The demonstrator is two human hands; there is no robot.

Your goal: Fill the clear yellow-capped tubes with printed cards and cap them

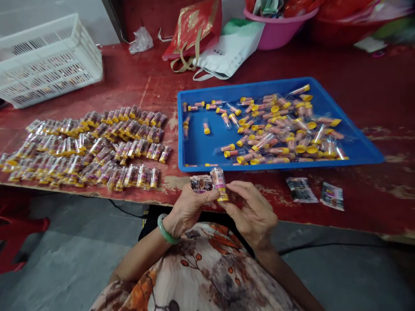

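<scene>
Close to the table's front edge, a small clear tube [219, 179] with a yellow cap and a printed label stands tilted between my hands. My left hand [189, 203], a green bangle at its wrist, is closed on printed labels [199, 183], its thumb against the tube. From the other side the fingers of my right hand [253, 209] pinch the tube near its lower end. Just beyond my hands is a blue tray [197, 151] with many yellow-capped tubes [275, 129], mostly lying heaped on its right side.
Rows of labelled tubes [94, 147] cover the table's left part. A white crate [48, 60] stands behind them. Two stacks of labels [301, 190] lie at the right front. At the back are a red bag [194, 30], a white bag [227, 56] and a pink basin [279, 32].
</scene>
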